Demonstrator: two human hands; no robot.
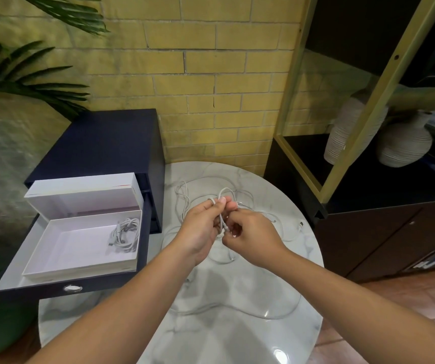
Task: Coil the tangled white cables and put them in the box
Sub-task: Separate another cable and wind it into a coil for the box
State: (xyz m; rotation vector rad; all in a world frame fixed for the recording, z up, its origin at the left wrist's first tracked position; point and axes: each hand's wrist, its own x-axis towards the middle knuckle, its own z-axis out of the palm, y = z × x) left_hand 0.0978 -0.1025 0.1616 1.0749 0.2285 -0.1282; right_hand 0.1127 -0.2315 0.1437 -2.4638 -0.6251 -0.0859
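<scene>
Above the round marble table, my left hand grips a small bundle of white cable loops that stick up past its fingertips. My right hand pinches a strand of the same cable just below the bundle. More tangled white cable lies loose on the table behind and under both hands. The open white box sits in a drawer on the left, lid up, with one coiled white cable in its right corner.
A dark blue cabinet stands left of the table with its drawer pulled out. A dark shelf unit with two ribbed vases stands on the right. Palm leaves hang at the upper left. A yellow brick wall is behind.
</scene>
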